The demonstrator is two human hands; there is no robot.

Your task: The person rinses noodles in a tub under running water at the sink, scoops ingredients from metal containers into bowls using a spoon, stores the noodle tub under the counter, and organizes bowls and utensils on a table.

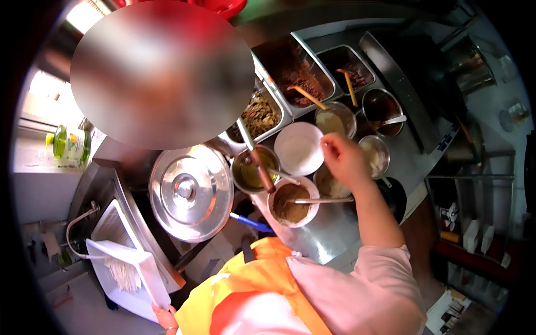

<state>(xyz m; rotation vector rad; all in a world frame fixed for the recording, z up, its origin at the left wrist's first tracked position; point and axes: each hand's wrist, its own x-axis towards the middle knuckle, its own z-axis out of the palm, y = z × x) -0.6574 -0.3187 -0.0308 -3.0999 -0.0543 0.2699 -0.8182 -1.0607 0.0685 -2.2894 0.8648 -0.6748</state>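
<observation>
At the lower left, my left hand (165, 317) grips the near rim of a white plastic tub (146, 258). Pale strips that look like noodles (124, 274) lie in the tub. My right hand (341, 157) is over the counter, at the right edge of a white bowl (298, 148) with white contents. Its fingers are curled together, and whatever they may hold is hidden. Below that bowl stands a bowl of brown paste (291, 211) with a spoon in it. A metal pot of yellowish liquid (249, 174) is beside them, a brown-handled utensil (258, 162) lying across it.
A large metal lid (191, 192) covers a round pot at left. Metal trays of chopped food (304, 89) line the back. A dark sauce pot (381, 114) and several small bowls stand right. A green bottle (71, 144) is by the window. A blurred oval hides the upper left.
</observation>
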